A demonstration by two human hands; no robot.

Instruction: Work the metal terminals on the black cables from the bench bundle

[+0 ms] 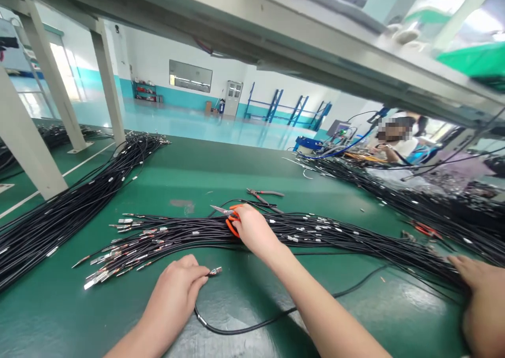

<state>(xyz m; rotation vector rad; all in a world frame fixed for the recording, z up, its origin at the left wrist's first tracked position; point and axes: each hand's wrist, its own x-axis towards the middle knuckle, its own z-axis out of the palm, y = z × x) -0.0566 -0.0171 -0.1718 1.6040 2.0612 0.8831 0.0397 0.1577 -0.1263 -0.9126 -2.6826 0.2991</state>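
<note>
My left hand (181, 279) pinches a black cable (244, 330) close to its end. A small metal-tipped connector (215, 271) pokes out past the fingertips, and the cable loops below and away to the right. My right hand (254, 226) is closed on orange-handled scissors (232, 227), whose pointed blades aim left. Beneath the scissors lies a long bundle of black cables (339, 234) with white labels. Its stripped and connector-fitted ends (114, 258) fan out at the left, above my left hand. Grey-and-red pliers (265, 193) rest just behind the bundle.
Another person's hand (477, 279) rests at the bundle's right end. More cable bundles lie at left (79, 210) and right (402, 195) on the green table (221, 163). Red-handled pliers (428, 230) lie at right. White posts (106, 79) hold up an overhead shelf (276, 26). A person (398, 137) sits beyond.
</note>
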